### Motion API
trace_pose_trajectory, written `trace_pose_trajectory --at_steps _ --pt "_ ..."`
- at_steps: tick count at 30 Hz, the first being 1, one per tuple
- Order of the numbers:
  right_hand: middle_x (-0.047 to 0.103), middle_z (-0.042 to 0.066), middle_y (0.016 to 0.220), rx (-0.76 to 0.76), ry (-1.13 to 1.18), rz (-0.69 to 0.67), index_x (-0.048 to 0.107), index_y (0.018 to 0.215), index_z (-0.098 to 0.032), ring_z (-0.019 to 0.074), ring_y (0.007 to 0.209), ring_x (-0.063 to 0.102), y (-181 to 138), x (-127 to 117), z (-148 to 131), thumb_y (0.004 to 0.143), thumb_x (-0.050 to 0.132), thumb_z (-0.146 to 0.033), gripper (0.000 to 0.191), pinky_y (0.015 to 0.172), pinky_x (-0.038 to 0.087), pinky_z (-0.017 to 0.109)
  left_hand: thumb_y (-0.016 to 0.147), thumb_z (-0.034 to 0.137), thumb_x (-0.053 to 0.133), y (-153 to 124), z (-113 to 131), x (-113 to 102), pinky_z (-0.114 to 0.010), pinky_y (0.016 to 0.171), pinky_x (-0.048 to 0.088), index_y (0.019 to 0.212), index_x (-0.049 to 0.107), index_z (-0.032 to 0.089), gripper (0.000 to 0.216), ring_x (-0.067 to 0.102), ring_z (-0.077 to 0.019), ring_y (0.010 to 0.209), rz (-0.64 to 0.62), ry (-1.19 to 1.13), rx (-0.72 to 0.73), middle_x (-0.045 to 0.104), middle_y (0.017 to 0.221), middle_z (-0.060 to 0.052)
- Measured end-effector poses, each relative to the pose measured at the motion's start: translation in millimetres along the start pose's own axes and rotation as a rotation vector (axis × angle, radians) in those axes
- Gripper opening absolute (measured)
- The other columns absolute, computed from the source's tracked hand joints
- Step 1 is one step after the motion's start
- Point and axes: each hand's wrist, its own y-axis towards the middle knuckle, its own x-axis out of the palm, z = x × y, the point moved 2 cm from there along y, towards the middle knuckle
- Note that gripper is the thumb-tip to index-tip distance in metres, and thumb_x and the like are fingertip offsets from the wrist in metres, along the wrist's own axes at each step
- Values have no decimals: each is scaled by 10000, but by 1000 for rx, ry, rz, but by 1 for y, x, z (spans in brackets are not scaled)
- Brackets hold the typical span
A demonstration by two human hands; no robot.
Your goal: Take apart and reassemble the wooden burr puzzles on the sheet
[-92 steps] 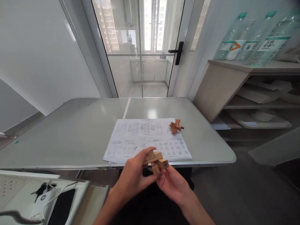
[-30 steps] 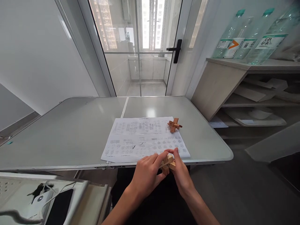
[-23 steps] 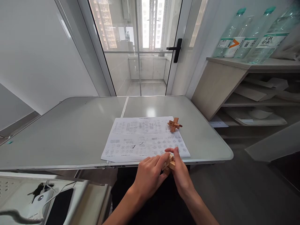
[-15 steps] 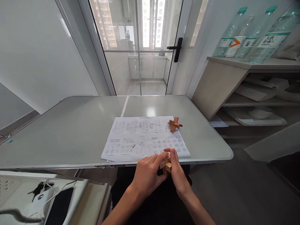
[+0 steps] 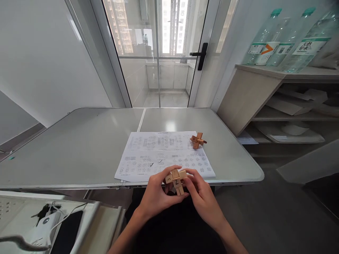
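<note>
Between my two hands, above the table's front edge, is a light wooden burr puzzle [image 5: 177, 182] of interlocking blocks, with numbers such as 2 marked on its faces. My left hand [image 5: 156, 192] grips it from the left, index finger over the top and thumb underneath. My right hand [image 5: 202, 195] holds its right side, thumb pressed on a block near the front. Beyond them lies a printed instruction sheet [image 5: 148, 155] with rows of small diagrams and a few pen ticks. A darker, reddish-brown wooden puzzle [image 5: 197, 140] rests on the sheet's right edge.
The grey table [image 5: 79, 148] reaches to a glass door [image 5: 172, 81]. At right stands a shelf unit [image 5: 249, 95] with plastic bottles [image 5: 307, 46] on top. At lower left, a white cart [image 5: 16, 215] carries a black phone [image 5: 67, 233], cables and keys.
Both hands have moved left and slightly up with the puzzle and turned it. Its numbered front now shows more fully. The sheet and darker puzzle have stayed in place.
</note>
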Motion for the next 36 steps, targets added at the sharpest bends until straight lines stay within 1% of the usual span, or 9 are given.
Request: trace_pose_trajectory --at_steps 2,8,12,16,20,24,29,32,36 --pt "774 31 1093 -32 -26 -4 545 1376 -295 226 1001 750 -1 -3 3 1080 475 -468 350 864 599 323 746 349 872 -1 1 -3 -196 559 496 1315 626 266 626 573 -116 695 -28 -25 -1 683 931 13" --pt "778 30 1088 -152 -135 4 585 1290 -296 224 982 764 -4 -5 3 1084 483 -398 252 816 609 303 724 355 895 -3 5 -6 -236 650 553 1345 626 269 682 600 -127 713 -37 -27 17 698 941 9" --pt "776 31 1091 -181 -208 38 613 1265 -298 215 921 767 -5 -3 -1 1077 495 -369 232 772 605 292 718 328 897 -4 3 -6 -305 829 590 1302 641 260 642 689 -196 904 -4 2 80 733 1089 -23" --pt "749 48 1183 -200 -223 75 632 1245 -291 229 965 751 -6 0 -6 1064 515 -340 221 838 597 327 722 301 884 -5 2 -8 -371 938 570 1265 653 254 591 697 -243 1022 28 40 136 735 1158 -45" --pt "712 73 1199 -229 -217 125 658 1191 -275 245 1005 715 -5 4 -10 1058 510 -340 209 866 581 355 707 285 892 -4 4 -9 -368 902 569 1237 658 251 580 696 -241 990 41 46 147 735 1112 -45" --pt "694 71 1064 -211 -231 183 675 1103 -257 241 952 678 -5 7 -10 1042 534 -380 196 847 564 353 699 259 894 -4 5 -9 -343 883 567 1241 647 258 595 696 -227 980 25 44 110 725 1113 -30" --pt "725 57 1072 -95 -126 117 631 1184 -253 235 953 696 -9 11 -6 1060 502 -410 238 856 564 339 701 238 883 -5 4 -9 -335 889 563 1236 643 256 587 695 -212 960 17 43 119 721 1104 -21" --pt "736 51 1043 -126 -176 97 642 1171 -252 240 951 705 -8 7 -7 1051 524 -398 222 843 559 332 701 259 893 -7 4 -10 -338 906 561 1248 645 258 601 692 -216 981 8 45 122 724 1119 -24" --pt "738 35 946 -175 -255 59 658 1128 -253 224 851 703 -7 1 -15 1043 541 -384 195 760 552 314 667 297 919 -7 6 -11 -367 950 564 1243 656 251 635 698 -247 1029 -14 17 105 735 1151 -40"
